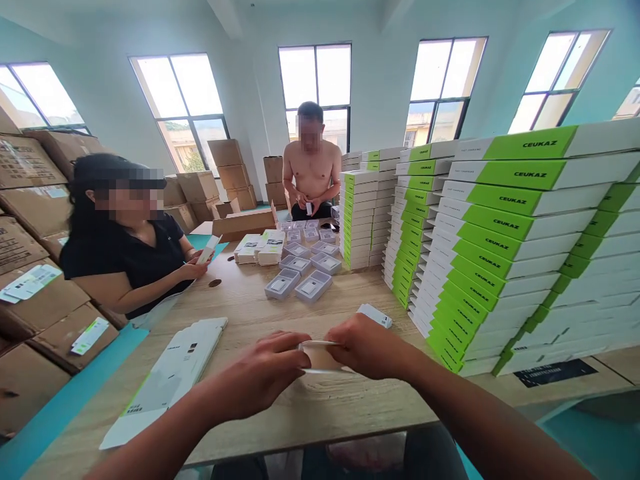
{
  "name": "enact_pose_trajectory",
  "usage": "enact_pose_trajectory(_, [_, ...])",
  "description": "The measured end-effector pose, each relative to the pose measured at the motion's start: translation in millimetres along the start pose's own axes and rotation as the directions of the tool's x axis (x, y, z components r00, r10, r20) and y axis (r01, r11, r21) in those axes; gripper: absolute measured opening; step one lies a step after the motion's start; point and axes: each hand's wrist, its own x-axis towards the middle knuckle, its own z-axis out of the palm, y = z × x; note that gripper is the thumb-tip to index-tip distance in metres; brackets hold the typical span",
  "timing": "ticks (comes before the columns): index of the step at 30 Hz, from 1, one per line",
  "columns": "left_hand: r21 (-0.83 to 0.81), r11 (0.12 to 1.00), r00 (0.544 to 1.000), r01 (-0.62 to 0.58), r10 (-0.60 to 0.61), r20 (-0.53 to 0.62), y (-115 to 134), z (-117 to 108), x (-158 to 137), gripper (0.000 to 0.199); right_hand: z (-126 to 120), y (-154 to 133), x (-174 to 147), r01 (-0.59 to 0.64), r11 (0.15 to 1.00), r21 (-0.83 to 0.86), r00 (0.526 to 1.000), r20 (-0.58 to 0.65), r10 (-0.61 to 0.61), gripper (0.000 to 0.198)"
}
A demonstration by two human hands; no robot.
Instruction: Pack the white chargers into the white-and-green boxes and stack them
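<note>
Above the front of the wooden table (280, 417), a white carton sleeve (327, 358) is held between my two hands, its open end toward me and its plain inside showing. The fingers of my left hand (255, 373) grip its left edge. My right hand (367, 343) pinches its right side and top edge, with the fingertips partly hidden. Just behind my right hand lies a small pile of white printed pieces (375, 315). To the left of my left hand is a fanned stack of flattened white-and-green cartons (173, 373).
Tall stacks of white-and-green CEUKAZ boxes (493, 257) line the right side. Grey-white trays (313, 285) with white items sit mid-table, beside carton piles (260, 247). One person (135, 260) at left holds a carton; another (313, 170) works opposite. Brown boxes (30, 287) stand at left.
</note>
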Motion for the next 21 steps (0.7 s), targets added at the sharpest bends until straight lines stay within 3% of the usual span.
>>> enact_pose_trajectory(2, [0.073, 0.997, 1.0, -0.004, 0.003, 0.008, -1.2, 3.3, 1.4, 0.031, -2.6, 0.3, 1.4, -0.007, 0.999, -0.043, 1.0, 0.009, 0.007, 0.03])
enact_pose_trajectory(4, [0.126, 0.992, 1.0, -0.008, 0.006, 0.012, -4.4, 6.7, 3.5, 0.045, 2.2, 0.9, 0.1, -0.07, 0.998, 0.005, 0.994, -0.082, 0.07, 0.027])
enact_pose_trajectory(6, [0.15, 0.989, 0.999, -0.004, 0.01, -0.042, -10.2, 11.3, 3.7, 0.052, 14.4, 4.5, -5.6, -0.144, 0.968, 0.206, 0.963, -0.195, 0.185, 0.016])
enact_pose_trajectory(8, [0.147, 0.989, 0.989, 0.021, 0.002, -0.151, -17.5, 18.1, 1.3, 0.047, 31.9, 12.6, -14.7, -0.078, 0.903, 0.423, 0.926, -0.306, 0.223, 0.02])
enact_pose_trajectory(10, [0.134, 0.991, 0.97, 0.028, 0.006, -0.243, -23.8, 26.4, -1.8, 0.045, 50.1, 23.5, -23.7, 0.099, 0.888, 0.45, 0.888, -0.442, 0.125, 0.026])
enact_pose_trajectory(12, [0.124, 0.992, 0.963, 0.005, 0.029, -0.268, -27.0, 34.1, -3.7, 0.048, 63.9, 32.9, -29.3, 0.222, 0.933, 0.282, 0.827, -0.561, -0.027, 0.026])
enact_pose_trajectory(15, [0.126, 0.991, 0.967, -0.043, 0.073, -0.244, -27.9, 41.8, -3.3, 0.054, 71.2, 35.2, -30.4, 0.247, 0.965, 0.092, 0.804, -0.575, -0.151, 0.028])
enact_pose_trajectory(16, [0.126, 0.991, 0.966, -0.051, 0.081, -0.244, -28.4, 43.9, -2.8, 0.053, 70.7, 32.0, -29.5, 0.229, 0.965, 0.124, 0.821, -0.558, -0.123, 0.026])
enact_pose_trajectory(18, [0.106, 0.992, 0.952, -0.068, 0.097, -0.291, -31.0, 48.8, -2.3, 0.043, 68.7, 21.3, -26.9, 0.141, 0.93, 0.339, 0.866, -0.498, 0.05, 0.016])
enact_pose_trajectory(19, [0.095, 0.992, 0.935, -0.078, 0.105, -0.34, -33.0, 51.9, -2.5, 0.036, 68.1, 14.6, -25.5, 0.079, 0.867, 0.491, 0.873, -0.455, 0.178, 0.011])
enact_pose_trajectory(21, [0.093, 0.992, 0.89, -0.084, 0.117, -0.44, -37.3, 59.4, -3.4, 0.021, 69.1, 1.3, -22.4, -0.026, 0.641, 0.767, 0.833, -0.338, 0.438, 0.012])
